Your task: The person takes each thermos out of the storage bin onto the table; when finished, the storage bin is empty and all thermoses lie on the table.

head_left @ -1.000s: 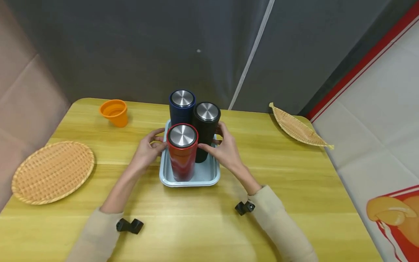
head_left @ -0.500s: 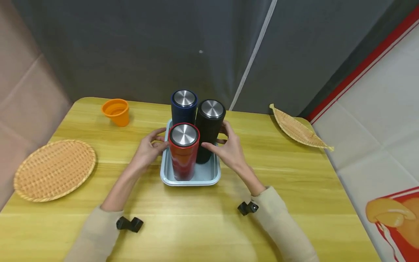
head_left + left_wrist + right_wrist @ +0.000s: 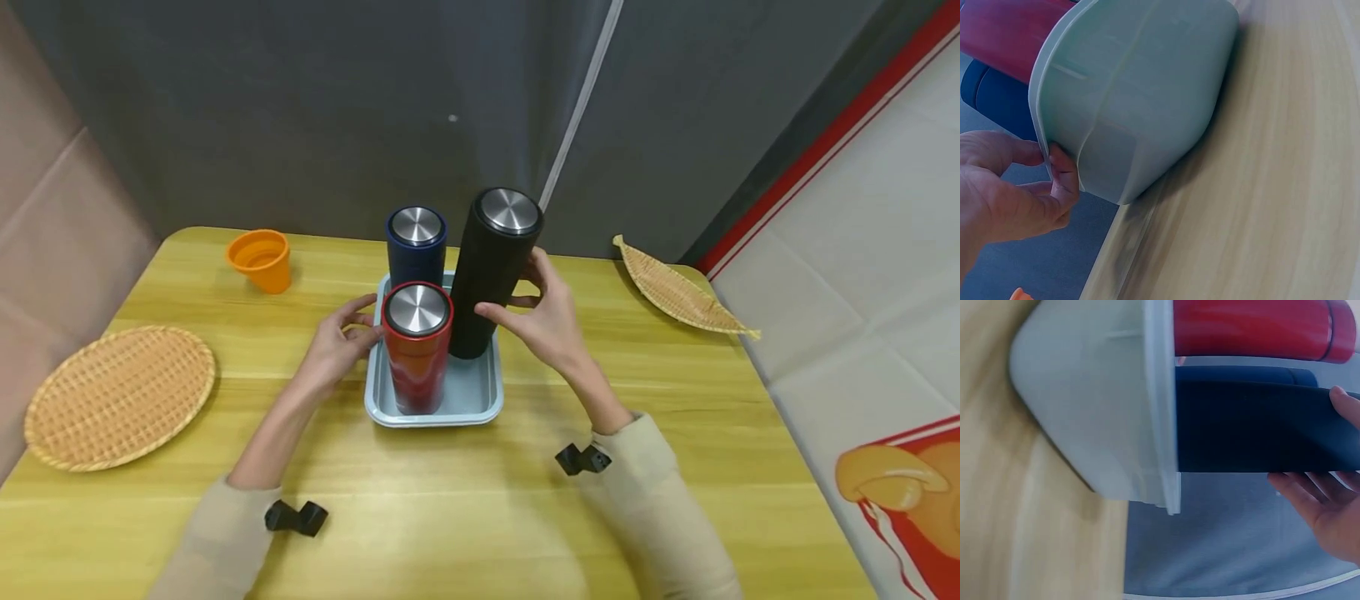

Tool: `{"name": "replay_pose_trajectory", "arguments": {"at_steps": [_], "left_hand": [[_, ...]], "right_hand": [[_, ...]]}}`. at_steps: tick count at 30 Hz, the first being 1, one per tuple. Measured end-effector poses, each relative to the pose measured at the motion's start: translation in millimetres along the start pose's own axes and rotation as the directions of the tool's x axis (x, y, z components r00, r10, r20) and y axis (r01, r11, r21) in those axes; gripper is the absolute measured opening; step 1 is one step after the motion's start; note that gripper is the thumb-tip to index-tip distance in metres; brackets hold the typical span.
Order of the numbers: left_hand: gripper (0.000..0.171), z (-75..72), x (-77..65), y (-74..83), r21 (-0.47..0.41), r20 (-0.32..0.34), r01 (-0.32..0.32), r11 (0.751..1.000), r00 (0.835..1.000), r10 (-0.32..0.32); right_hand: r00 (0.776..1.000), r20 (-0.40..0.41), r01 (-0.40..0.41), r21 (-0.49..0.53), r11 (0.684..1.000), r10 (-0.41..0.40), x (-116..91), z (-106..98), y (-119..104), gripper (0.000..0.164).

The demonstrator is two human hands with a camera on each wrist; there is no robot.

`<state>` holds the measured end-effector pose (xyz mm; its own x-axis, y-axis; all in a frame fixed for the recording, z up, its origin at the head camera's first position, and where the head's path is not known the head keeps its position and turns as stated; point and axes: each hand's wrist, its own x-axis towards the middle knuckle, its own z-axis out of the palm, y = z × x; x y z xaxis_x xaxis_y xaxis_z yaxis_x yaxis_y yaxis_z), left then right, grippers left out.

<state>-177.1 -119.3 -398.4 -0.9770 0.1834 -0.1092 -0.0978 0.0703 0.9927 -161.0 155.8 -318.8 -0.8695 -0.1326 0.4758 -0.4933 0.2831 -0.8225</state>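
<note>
My right hand [image 3: 551, 321] grips a tall black thermos [image 3: 487, 275] with a steel-topped lid, thumb on the near side and fingers round the right. The thermos leans right, its lower end still within the light blue-grey bin [image 3: 435, 421]; in the right wrist view the bin wall hides the base of the black thermos [image 3: 1254, 428]. A red thermos [image 3: 417, 367] stands at the bin's front left, a navy thermos [image 3: 416, 258] behind it. At the left side, my left hand [image 3: 333, 346] pinches the bin's rim, as the left wrist view shows with thumb and fingers [image 3: 1065, 175] on it.
An orange cup [image 3: 262, 258] stands at the table's back left, and an oval woven tray [image 3: 120, 396] lies nearer on that side. Back right is a boat-shaped woven basket [image 3: 675, 292]. A dark grey curtain [image 3: 337, 117] hangs behind the table.
My right hand has raised the black thermos and moved it right, away from the other two, tilting it. My left hand keeps its hold on the bin's rim.
</note>
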Motion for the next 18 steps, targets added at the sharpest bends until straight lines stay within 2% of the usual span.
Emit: {"name": "replay_pose_trajectory", "arguments": {"at_steps": [9, 18], "left_hand": [[0.056, 0.2, 1.7, 0.0, 0.009, -0.004, -0.003, 1.000, 1.000, 0.003], [0.056, -0.9, 0.7, -0.2, 0.002, -0.011, 0.013, 1.000, 1.000, -0.013]], "right_hand": [[1.000, -0.018, 0.024, -0.047, 0.999, -0.025, 12.1, -20.9, -17.1, 0.072], [0.997, -0.075, 0.013, -0.083, 0.996, -0.019, 9.3, -45.0, -16.3, 0.072]]}}
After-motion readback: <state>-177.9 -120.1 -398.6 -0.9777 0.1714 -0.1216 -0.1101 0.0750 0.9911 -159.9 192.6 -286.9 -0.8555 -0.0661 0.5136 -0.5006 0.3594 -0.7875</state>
